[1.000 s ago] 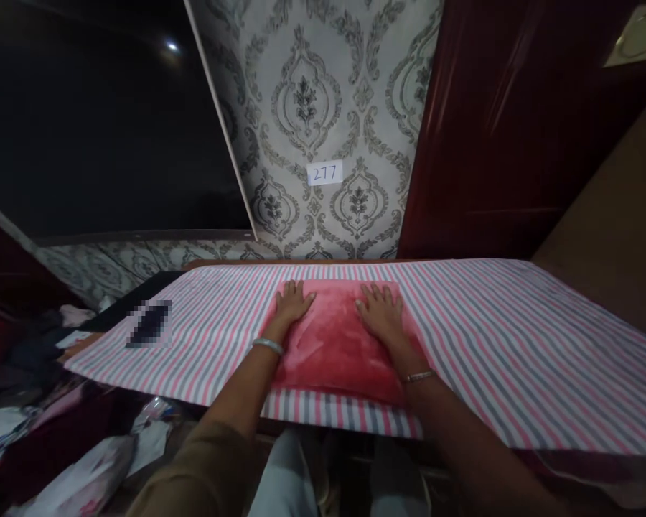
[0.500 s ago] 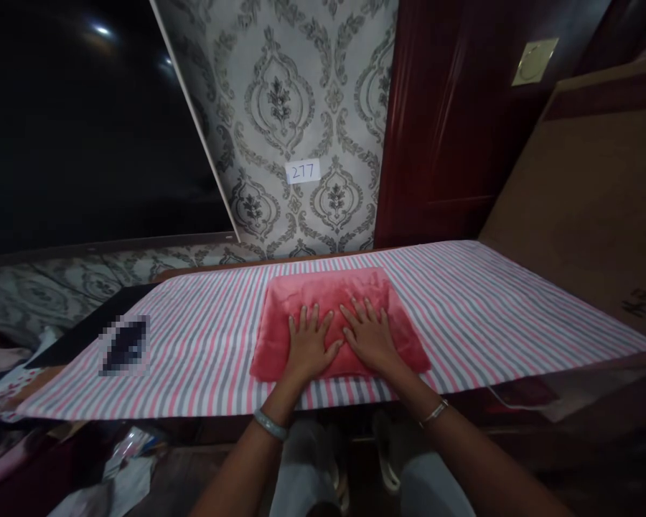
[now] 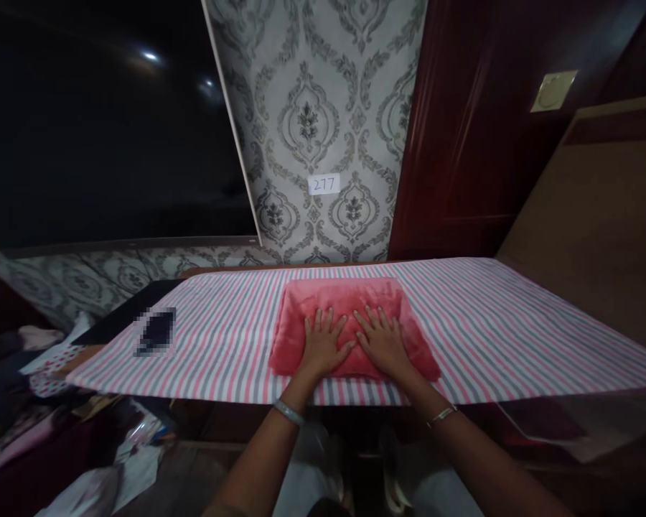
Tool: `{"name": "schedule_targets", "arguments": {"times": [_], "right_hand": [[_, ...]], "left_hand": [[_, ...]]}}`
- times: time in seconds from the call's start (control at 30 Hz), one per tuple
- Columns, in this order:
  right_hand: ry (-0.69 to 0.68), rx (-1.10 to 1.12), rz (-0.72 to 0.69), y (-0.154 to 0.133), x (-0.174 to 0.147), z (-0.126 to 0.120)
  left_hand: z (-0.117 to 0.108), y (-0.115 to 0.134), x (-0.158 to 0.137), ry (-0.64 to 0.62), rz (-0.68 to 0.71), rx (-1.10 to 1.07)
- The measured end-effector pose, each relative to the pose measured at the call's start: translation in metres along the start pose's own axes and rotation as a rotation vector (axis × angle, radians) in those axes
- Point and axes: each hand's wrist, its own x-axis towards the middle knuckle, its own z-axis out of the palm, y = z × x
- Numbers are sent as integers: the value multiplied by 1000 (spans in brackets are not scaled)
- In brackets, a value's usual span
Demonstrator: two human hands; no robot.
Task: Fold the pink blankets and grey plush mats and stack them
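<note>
A folded red plush blanket lies on a striped cloth of pink, grey and white that covers the table. My left hand rests flat on the blanket's left half, fingers spread and pointing away from me. On its right half lies my right hand, also palm down with fingers apart. The thumbs point toward each other without touching. Neither hand grips the blanket; its surface dips a little around the fingers.
A blurred dark item lies on the cloth at left. Behind stand a large black screen and a wall card reading 277. A cardboard box leans at right. Clutter fills the lower left.
The whole view has shifted, so things appear further right. Both hands stay flat on the blanket in nearly the same places.
</note>
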Motion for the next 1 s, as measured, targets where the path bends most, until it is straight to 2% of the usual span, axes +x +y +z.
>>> {"name": "schedule_targets", "arguments": {"times": [0.13,0.23,0.33,0.4,0.6,0.73,0.83,0.93,1.0], "right_hand": [[-103,-4,2,17,2,-18],[-77,2,126,44,-8,-21],[-72,94,247,69,-23,-9],[-54,142,275,78,-30,1],[17,189,288,80,-32,9],[93,346,359,78,-36,4],[142,564,445,81,-39,2],[107,762,540,88,-39,-2],[93,871,584,94,-36,-5]], "left_hand": [[-24,-9,-2,-98,-56,48],[-32,-31,-12,-65,-180,107],[-27,-52,-23,-34,-278,76],[-22,-58,-27,-19,-300,38],[-15,-57,-28,123,-321,4],[-21,-64,-27,214,-459,-217],[-28,-75,-27,235,-551,-544],[-36,-86,-30,225,-652,-853],[-41,-92,-34,189,-687,-943]]}}
